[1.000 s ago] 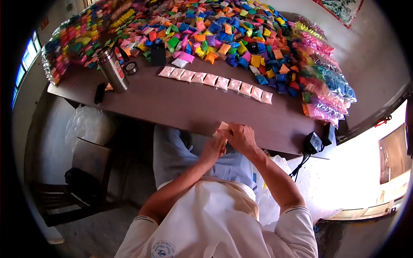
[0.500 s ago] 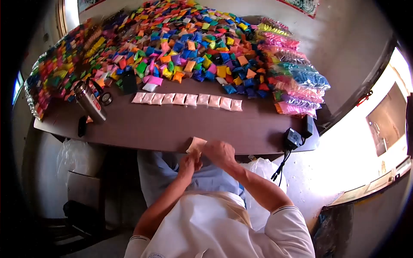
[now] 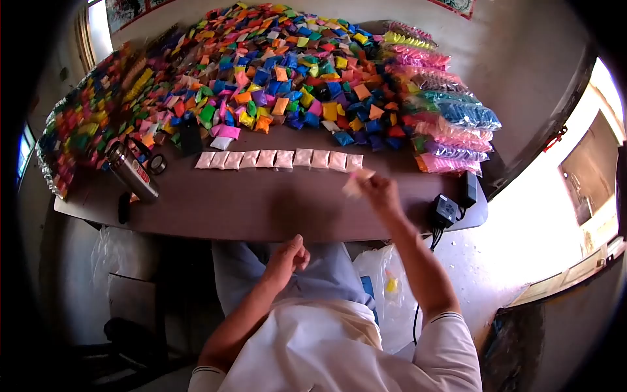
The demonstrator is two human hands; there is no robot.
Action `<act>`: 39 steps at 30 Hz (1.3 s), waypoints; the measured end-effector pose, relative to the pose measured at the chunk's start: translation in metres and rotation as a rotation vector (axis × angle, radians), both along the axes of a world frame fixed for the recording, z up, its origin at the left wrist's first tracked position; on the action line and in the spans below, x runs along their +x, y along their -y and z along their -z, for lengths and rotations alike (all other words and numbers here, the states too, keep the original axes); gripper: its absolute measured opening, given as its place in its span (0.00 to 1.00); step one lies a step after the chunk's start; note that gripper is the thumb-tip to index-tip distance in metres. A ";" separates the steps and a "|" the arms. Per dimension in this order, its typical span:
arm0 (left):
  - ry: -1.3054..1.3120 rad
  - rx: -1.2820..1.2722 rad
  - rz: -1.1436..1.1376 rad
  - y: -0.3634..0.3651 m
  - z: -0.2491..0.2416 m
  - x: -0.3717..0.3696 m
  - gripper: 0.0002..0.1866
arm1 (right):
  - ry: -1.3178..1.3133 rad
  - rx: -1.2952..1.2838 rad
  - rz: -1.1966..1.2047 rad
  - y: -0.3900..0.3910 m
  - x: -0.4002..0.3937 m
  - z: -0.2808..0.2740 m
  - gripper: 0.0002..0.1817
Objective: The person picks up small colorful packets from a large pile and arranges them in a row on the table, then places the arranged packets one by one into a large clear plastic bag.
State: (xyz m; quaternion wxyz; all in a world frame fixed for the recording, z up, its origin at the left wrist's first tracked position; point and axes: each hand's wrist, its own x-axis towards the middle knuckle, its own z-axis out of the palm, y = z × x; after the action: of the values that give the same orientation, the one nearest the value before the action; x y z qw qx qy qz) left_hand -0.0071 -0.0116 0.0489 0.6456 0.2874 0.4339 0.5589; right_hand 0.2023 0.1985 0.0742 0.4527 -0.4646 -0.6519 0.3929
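Note:
My right hand (image 3: pixel 380 191) pinches a small pale pink packet (image 3: pixel 356 185) above the brown table (image 3: pixel 255 202), just below the right end of a row of pale pink packets (image 3: pixel 266 159). The packet is slightly blurred. Near the table's front edge, over my lap, my left hand (image 3: pixel 287 260) has its fingers curled and its thumb pointing up; nothing shows in it. A white packet (image 3: pixel 221 142) and a pink one (image 3: pixel 228 132) lie behind the row's left part.
A big heap of colourful packets (image 3: pixel 281 72) covers the back. Bundled clear bags (image 3: pixel 457 117) are stacked at the right. A steel flask (image 3: pixel 132 171) lies tilted in view at the left, near a round lid (image 3: pixel 157 164). A black device (image 3: pixel 445 210) with cables sits at the front right.
My right hand has moved forward and right with the packet, away from my left hand. My left hand has let go of it and sits slightly lower. The view has shifted slightly.

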 end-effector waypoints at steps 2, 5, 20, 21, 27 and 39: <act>-0.011 0.002 -0.032 -0.005 -0.001 -0.013 0.22 | 0.108 0.014 0.077 -0.036 0.036 -0.012 0.18; -0.021 0.010 -0.084 -0.017 -0.017 -0.032 0.22 | 0.195 0.008 0.120 -0.069 0.062 -0.002 0.19; -0.065 -0.004 -0.266 -0.086 -0.022 -0.098 0.21 | 0.357 0.120 0.077 -0.125 0.058 0.008 0.16; -0.026 0.011 -0.288 -0.084 -0.022 -0.100 0.21 | 0.226 0.144 0.136 -0.129 0.062 0.014 0.15; 0.308 0.056 -0.274 -0.075 -0.003 -0.114 0.22 | 0.344 0.171 0.212 -0.096 0.035 -0.008 0.12; 0.396 0.037 -0.117 -0.080 0.007 -0.127 0.21 | 0.301 0.244 0.157 -0.104 -0.026 -0.012 0.09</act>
State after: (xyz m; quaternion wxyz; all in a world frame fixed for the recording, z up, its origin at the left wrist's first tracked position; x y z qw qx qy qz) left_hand -0.1337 0.0679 0.0418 0.6792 0.1580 0.3039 0.6491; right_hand 0.1764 0.3024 0.0858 0.4325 -0.5091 -0.7166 0.2006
